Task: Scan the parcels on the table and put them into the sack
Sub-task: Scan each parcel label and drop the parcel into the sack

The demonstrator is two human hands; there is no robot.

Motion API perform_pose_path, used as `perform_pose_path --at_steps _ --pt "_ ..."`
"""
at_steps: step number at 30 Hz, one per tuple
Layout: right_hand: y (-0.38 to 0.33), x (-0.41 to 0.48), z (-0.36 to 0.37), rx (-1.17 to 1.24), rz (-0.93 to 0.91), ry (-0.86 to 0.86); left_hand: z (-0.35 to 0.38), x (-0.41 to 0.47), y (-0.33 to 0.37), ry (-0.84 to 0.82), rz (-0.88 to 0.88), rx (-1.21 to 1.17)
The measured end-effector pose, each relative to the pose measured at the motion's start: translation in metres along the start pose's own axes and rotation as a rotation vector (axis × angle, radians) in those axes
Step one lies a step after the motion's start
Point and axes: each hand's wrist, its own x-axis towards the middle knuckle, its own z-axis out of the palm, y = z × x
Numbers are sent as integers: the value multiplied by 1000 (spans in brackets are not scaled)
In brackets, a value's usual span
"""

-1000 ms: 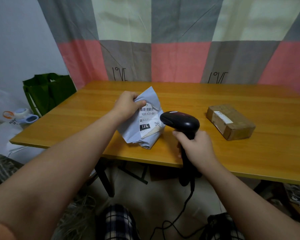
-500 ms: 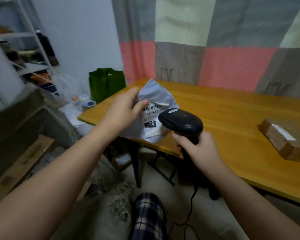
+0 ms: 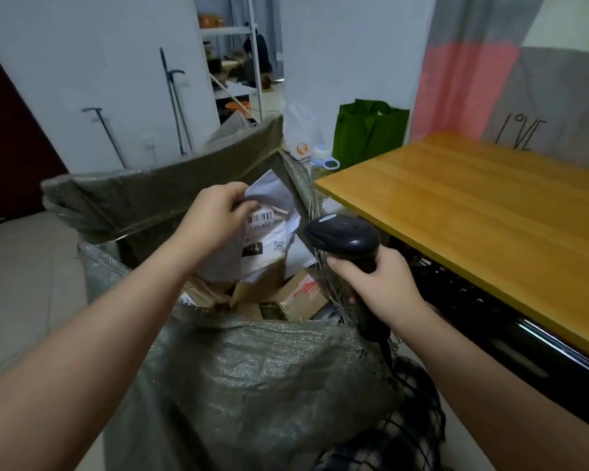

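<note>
Parcel (image 3: pixel 269 239), a limp pale mailer, hangs over the open sack (image 3: pixel 252 362), its top edge pinched by the left hand (image 3: pixel 215 215). It looks light, crumply and slick, so an edge pinch suffices. Right hand (image 3: pixel 381 283) fingers clench the scanner (image 3: pixel 344 236).

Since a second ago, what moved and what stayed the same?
The left hand carried the grey parcel leftward from the table to over the open sack, above the boxes inside. It still holds the parcel; nothing was let go. The right hand still grips the scanner.
</note>
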Motion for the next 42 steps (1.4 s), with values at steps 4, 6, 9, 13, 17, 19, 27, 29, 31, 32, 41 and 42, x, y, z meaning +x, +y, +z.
perform_pose_path --at_steps 4,6,9,13,17,19,27,29,31,32,41,42 --pt "14 6 10 8 56 12 33 12 -38 -60 -138 102" --pt "21 8 10 -25 79 24 57 14 -50 -174 -191 240" --pt "32 7 1 -85 115 61 89 17 -45 -236 -148 435" --pt "38 6 -29 -163 138 169 121 24 -1 -172 67 328" --pt "43 -10 -74 -143 172 325 145 25 64 -200 254 154" --pt "44 -25 -102 -158 178 412 160 23 101 -225 332 82" --pt "41 -108 -235 -187 268 779 223 22 254 -343 570 -111" --pt "41 -135 -269 -184 280 891 244 14 299 -388 637 -152" --pt "44 -162 -299 -189 305 995 266 0 343 -449 714 -197" --pt "46 -175 -311 -188 323 1038 277 -8 363 -478 746 -220" --pt "56 -245 -379 -62 378 1352 342 -61 512 -626 1052 -186" --pt "57 -247 -382 -41 374 1367 350 -63 517 -648 1102 -93"
